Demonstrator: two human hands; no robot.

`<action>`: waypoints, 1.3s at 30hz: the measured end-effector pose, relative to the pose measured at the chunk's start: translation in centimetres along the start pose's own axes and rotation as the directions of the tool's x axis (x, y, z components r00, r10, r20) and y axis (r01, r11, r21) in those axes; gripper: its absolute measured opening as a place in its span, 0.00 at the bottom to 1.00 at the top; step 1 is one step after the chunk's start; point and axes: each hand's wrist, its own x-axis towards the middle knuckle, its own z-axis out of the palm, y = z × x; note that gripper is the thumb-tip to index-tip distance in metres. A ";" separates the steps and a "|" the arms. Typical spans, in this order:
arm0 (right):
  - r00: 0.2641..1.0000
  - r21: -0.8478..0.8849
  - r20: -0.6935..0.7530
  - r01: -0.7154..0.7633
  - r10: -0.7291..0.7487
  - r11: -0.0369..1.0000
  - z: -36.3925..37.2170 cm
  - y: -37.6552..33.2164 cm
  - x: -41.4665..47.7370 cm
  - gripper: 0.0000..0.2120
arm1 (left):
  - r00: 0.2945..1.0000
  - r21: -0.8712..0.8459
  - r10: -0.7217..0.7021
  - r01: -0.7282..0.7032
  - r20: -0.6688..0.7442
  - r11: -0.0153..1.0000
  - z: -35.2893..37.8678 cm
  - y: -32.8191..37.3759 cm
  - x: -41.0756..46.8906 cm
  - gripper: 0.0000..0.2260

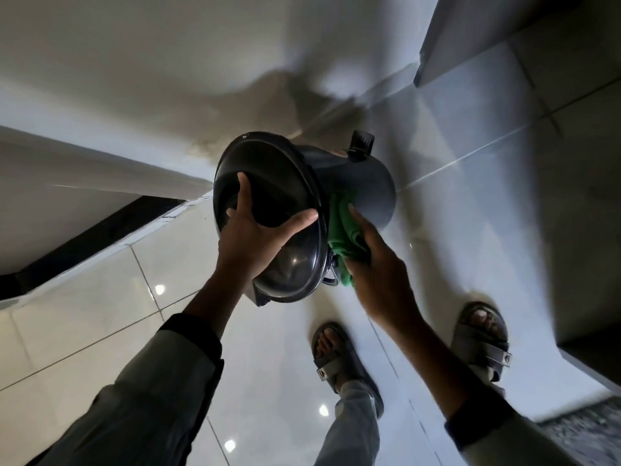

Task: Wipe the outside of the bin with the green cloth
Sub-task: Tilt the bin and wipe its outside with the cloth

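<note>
A dark round pedal bin [364,183] stands tilted on the glossy tiled floor, its black domed lid [289,264] facing me. My left hand [255,237] spreads over the lid, fingers and thumb gripping it. My right hand [379,264] presses a bunched green cloth [342,230] against the bin's right side wall, just below the lid rim. A black foot pedal [362,144] sticks out at the far bottom edge of the bin.
My two sandalled feet [336,354] [480,334] stand on the pale floor tiles [100,324] just behind the bin. A white wall [134,79] with a dark skirting strip [87,237] runs along the left. A grey ledge [584,361] juts in at right.
</note>
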 end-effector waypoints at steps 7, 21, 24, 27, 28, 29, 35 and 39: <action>0.950 0.104 -0.221 -0.201 0.220 0.974 0.8 6.1 8.2 0.22 | 0.999 -0.093 -0.041 0.038 -0.030 0.995 0.1 1.1 2.1 0.60; 0.907 0.345 0.014 -0.399 0.420 0.850 -0.9 2.0 6.9 0.28 | 0.995 -0.122 -0.103 0.103 0.009 0.987 0.3 2.4 2.2 0.63; 0.946 0.275 -0.069 -0.286 0.316 0.918 -3.7 1.1 4.3 0.24 | 0.998 0.078 -0.055 0.056 -0.017 0.995 1.9 4.1 0.7 0.61; 0.907 0.082 -0.313 -0.269 0.281 0.960 -8.1 1.9 2.0 0.18 | 0.997 0.316 0.073 -0.071 0.008 0.946 5.1 6.7 -1.3 0.55; 0.877 0.063 -0.385 -0.286 0.287 0.956 -9.3 2.3 1.3 0.17 | 0.994 0.360 0.104 -0.110 0.037 0.927 6.2 7.5 -1.7 0.52; 0.846 0.054 -0.451 -0.291 0.283 0.955 -10.9 2.7 0.7 0.18 | 0.989 0.382 0.136 -0.150 0.064 0.912 7.4 8.7 -2.0 0.50; 0.790 0.056 -0.578 -0.216 0.208 0.975 -16.0 2.5 -3.1 0.21 | 0.976 0.445 0.085 -0.167 0.200 0.880 11.8 12.5 -3.6 0.47; 0.823 0.054 -0.547 -0.148 0.153 0.988 -17.1 -2.4 -6.7 0.15 | 0.966 0.147 0.145 -0.179 0.214 0.973 7.9 14.4 -8.9 0.26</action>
